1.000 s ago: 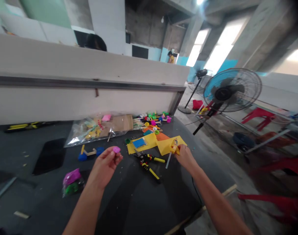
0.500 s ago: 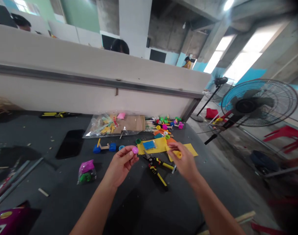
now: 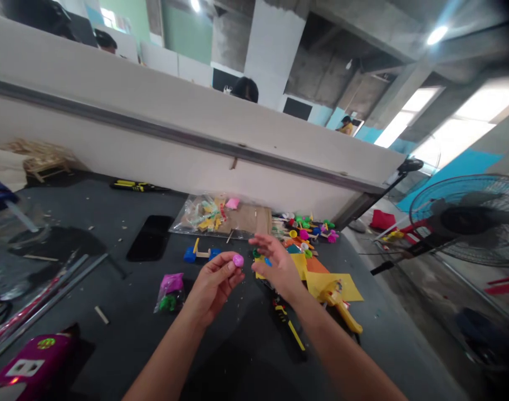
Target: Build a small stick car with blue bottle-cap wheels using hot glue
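Between the thumb and fingertips of my left hand (image 3: 215,287) is a small pink lump of modelling clay (image 3: 238,260). My right hand (image 3: 277,267) hovers just right of it, fingers spread and apart from the lump, partly hiding a yellow sheet (image 3: 298,264). Below the right wrist lie yellow-and-black handled pliers (image 3: 294,331), their jaws covered by the hand. A yellow glue gun (image 3: 342,309) rests to the right, near another yellow sheet (image 3: 355,287). Left of my left hand is a clear bag with pink and green clay (image 3: 171,289). Blue clay pieces joined by sticks (image 3: 202,254) sit behind it.
A black phone (image 3: 149,238) lies at left, and a clear bag of coloured bits (image 3: 213,214) farther back. Sticks with coloured clay pieces (image 3: 304,225) are piled near the partition (image 3: 187,156). A purple box with sockets (image 3: 31,367) stands front left. Beyond the table is a fan (image 3: 467,217).
My right hand has moved left toward my left hand, uncovering the yellow glue gun. My left hand keeps the pink clay. The whole view has shifted toward the left.
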Motion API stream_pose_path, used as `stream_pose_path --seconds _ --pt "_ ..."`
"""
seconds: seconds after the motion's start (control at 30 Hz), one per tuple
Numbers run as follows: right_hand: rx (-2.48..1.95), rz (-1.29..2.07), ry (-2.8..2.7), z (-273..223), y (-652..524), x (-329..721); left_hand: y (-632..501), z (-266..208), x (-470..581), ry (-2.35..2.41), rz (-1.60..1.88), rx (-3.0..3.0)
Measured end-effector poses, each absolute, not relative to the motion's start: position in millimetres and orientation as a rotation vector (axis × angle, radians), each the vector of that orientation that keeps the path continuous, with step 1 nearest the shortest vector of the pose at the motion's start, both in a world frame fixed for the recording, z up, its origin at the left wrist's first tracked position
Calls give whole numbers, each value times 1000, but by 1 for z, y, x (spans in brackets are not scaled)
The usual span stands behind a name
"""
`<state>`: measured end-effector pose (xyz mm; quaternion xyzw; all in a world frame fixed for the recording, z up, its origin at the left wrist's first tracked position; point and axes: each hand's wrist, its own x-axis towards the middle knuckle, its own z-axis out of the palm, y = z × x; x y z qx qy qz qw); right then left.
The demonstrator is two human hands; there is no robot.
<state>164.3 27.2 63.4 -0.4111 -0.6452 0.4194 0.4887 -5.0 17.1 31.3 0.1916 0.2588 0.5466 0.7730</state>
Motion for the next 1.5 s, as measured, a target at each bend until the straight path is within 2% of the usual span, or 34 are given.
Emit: stream_pose_path --seconds 0.4,0.53,0.67,0.73,0.9,1.03,1.2,1.5 --pt "-949 1253 -1223 25 41 126 23 11 -7 560 1154 407" --pt "-996 1225 -1248 26 72 132 26 -10 -4 877 1332 567" --pt "-1054 1236 -1590 27 109 128 30 -37 -4 1361 1542 769" --pt "-1033 1170 -1860 25 123 120 32 -46 -7 1509 1491 879" --pt "-943 771 -2499 29 136 100 31 -46 -18 1680 1279 1230" --pt "-883 673 -2632 41 136 92 31 -39 -19 1766 1141 1335" --pt "-749 340 -2849 42 138 85 31 -36 -18 1849 987 1444" --pt "-676 285 -2901 36 143 84 32 -40 -19 1879 963 1492"
